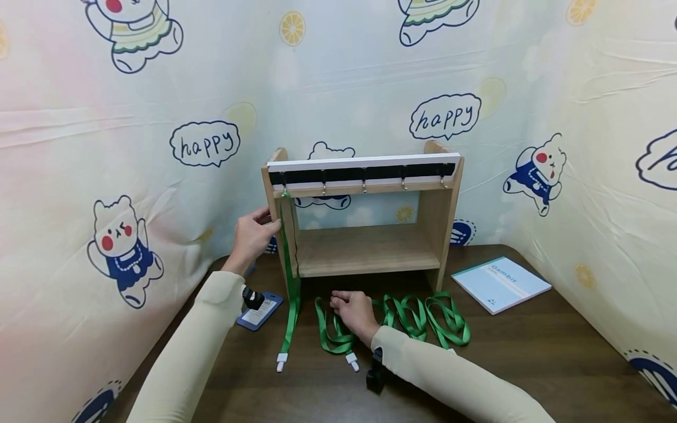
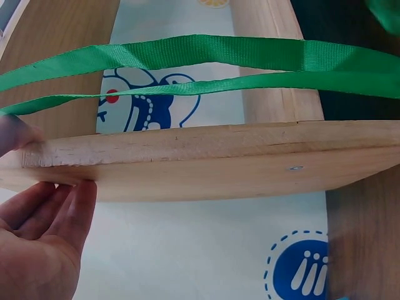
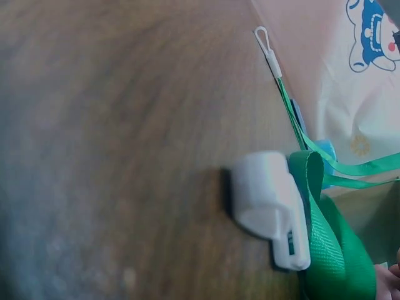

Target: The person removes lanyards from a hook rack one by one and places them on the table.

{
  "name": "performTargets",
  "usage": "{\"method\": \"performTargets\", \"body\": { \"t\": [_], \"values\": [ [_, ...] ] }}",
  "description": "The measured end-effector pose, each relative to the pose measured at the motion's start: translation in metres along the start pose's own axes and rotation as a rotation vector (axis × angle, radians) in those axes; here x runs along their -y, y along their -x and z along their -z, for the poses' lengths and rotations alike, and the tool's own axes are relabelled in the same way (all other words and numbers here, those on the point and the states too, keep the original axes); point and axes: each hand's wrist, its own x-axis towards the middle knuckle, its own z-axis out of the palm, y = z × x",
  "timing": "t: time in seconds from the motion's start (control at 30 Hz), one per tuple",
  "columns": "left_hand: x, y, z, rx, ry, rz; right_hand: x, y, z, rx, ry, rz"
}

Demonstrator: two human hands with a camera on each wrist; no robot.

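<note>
My left hand (image 1: 252, 235) grips the left side panel (image 2: 206, 150) of a small wooden shelf (image 1: 365, 249), thumb on one face and fingers on the other. A green lanyard (image 1: 290, 282) hangs from the leftmost hook (image 1: 284, 178), its white clip (image 1: 282, 362) dangling at the lower end. On the table, my right hand (image 1: 355, 311) pinches a second, loosely folded green lanyard (image 1: 330, 346). That lanyard's white plastic clip (image 3: 262, 194) lies large in the right wrist view, where only a bit of the fingers (image 3: 387, 281) shows at the edge.
More looped green lanyards (image 1: 449, 320) lie right of my right hand. A blue badge holder (image 1: 260, 311) rests beside my left forearm. At the right lies a light-blue notebook (image 1: 499, 285). Other metal hooks (image 1: 364, 179) line the shelf's black strip. Patterned cloth (image 1: 338, 76) surrounds the table.
</note>
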Motion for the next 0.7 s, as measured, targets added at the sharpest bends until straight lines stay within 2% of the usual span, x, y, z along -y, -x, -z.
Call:
{"method": "performTargets", "body": {
  "t": [0.13,0.43,0.7],
  "values": [
    [-0.001,0.0,0.0,0.0,0.002,0.001,0.001,-0.001,0.001,-0.006,-0.057,0.0],
    [-0.001,0.001,-0.001,-0.001,0.016,-0.005,0.006,-0.002,0.005,-0.038,-0.072,0.037],
    [-0.001,-0.001,0.0,0.006,0.018,0.005,0.033,-0.009,0.018,-0.058,-0.129,0.088]
  ]
}}
